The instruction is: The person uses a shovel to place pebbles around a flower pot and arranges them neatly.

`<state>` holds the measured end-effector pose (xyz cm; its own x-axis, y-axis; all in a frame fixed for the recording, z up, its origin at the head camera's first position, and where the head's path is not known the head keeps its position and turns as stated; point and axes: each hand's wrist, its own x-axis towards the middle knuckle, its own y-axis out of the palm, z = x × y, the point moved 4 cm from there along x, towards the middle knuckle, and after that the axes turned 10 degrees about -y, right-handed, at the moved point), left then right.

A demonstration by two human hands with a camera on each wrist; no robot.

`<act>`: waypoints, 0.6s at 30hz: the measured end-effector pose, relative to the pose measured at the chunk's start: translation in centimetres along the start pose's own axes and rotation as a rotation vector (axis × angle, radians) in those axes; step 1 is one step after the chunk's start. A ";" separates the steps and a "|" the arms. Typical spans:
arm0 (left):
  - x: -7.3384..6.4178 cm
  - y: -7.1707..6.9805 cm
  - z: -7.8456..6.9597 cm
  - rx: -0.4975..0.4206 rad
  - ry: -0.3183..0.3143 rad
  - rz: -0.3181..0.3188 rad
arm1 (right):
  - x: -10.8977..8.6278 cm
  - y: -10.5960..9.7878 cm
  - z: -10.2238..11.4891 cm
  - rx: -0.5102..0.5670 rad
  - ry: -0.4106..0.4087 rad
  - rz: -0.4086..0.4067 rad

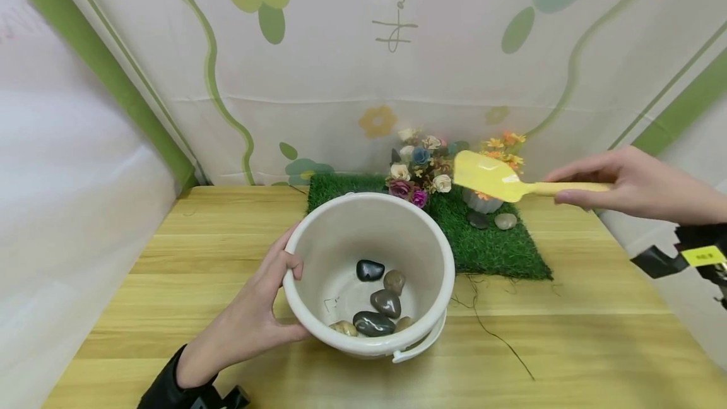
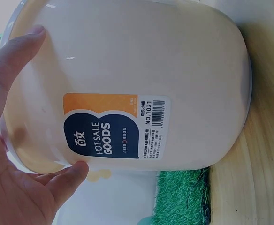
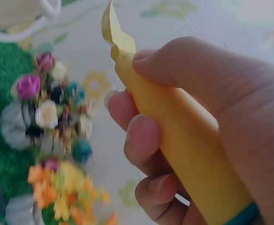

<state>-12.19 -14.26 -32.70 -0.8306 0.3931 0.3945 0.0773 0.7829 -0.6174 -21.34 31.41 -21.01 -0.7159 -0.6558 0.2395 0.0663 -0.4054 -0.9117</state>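
A cream-white bucket (image 1: 369,346) stands upright on the wooden table, several smooth stones (image 1: 373,324) lying on its bottom. My left hand (image 1: 258,308) grips its left rim, fingers over the edge and thumb on the outer wall; in the left wrist view a printed label (image 2: 118,126) shows on that wall. At the right, my right hand (image 1: 625,185) holds a yellow toy shovel (image 1: 488,175) by its handle (image 3: 174,136), in the air above the turf. The shovel's blade points left, toward the bucket, and overlaps the orange flowers in the head view.
Behind the bucket lies an artificial turf mat (image 1: 500,248) with mixed flowers (image 1: 420,166), orange flowers (image 1: 511,141) in a white pot (image 1: 483,202) and two loose stones (image 1: 505,221). The bucket's handle (image 1: 423,343) hangs at its front right. A printed curtain (image 1: 341,81) closes off the back.
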 end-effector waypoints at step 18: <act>0.0 0.0 0.0 0.011 0.014 0.000 | 7.4 1.6 7.4 0.079 -0.320 0.259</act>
<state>-12.18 -14.30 -32.75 -0.8227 0.4003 0.4037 0.0715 0.7774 -0.6249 -21.37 21.17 -18.22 -0.4169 -0.9024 0.1087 0.2782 -0.2405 -0.9299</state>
